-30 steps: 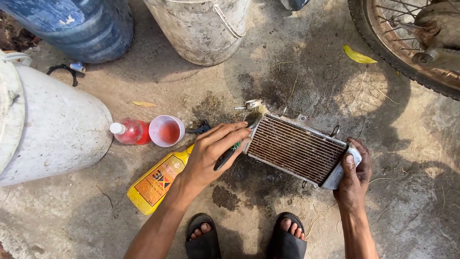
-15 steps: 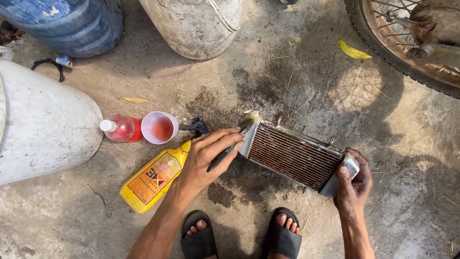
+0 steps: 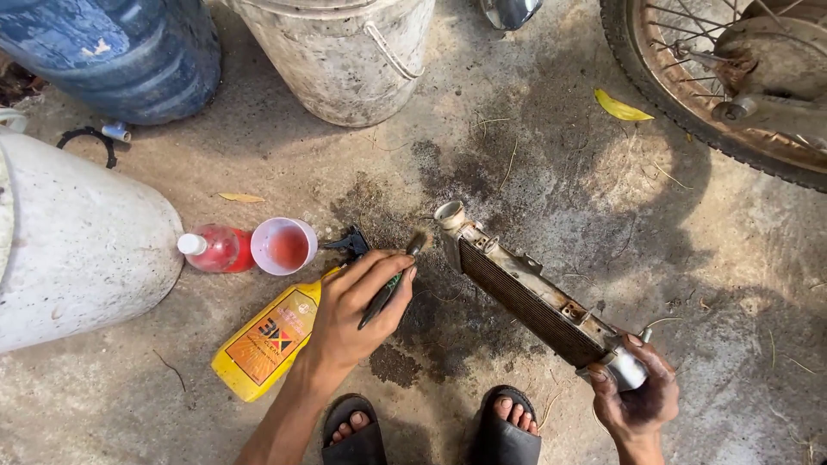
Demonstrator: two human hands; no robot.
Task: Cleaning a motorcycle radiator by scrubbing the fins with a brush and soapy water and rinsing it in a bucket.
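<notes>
My left hand [image 3: 357,310] grips a small brush [image 3: 394,280] with a dark green handle, its bristles pointing up toward the near end of a rusty finned radiator [image 3: 527,297]. My right hand [image 3: 639,398] holds the radiator by its lower right end cap and tips it up on edge over the stained concrete. The radiator's pale inlet pipe [image 3: 450,215] sticks up at the upper left end, close to the brush tip. My feet in black sandals [image 3: 431,430] are at the bottom edge.
A yellow spray bottle [image 3: 267,340] lies under my left wrist. Beside it are a small red bottle [image 3: 211,250] and a pink cup [image 3: 284,245]. A white drum [image 3: 69,250], a blue drum [image 3: 112,52], a metal bucket [image 3: 336,52] and a motorbike wheel [image 3: 724,77] ring the spot.
My right hand has tilted the radiator from lying flat to standing on edge. My left hand has drawn the brush back off the fins.
</notes>
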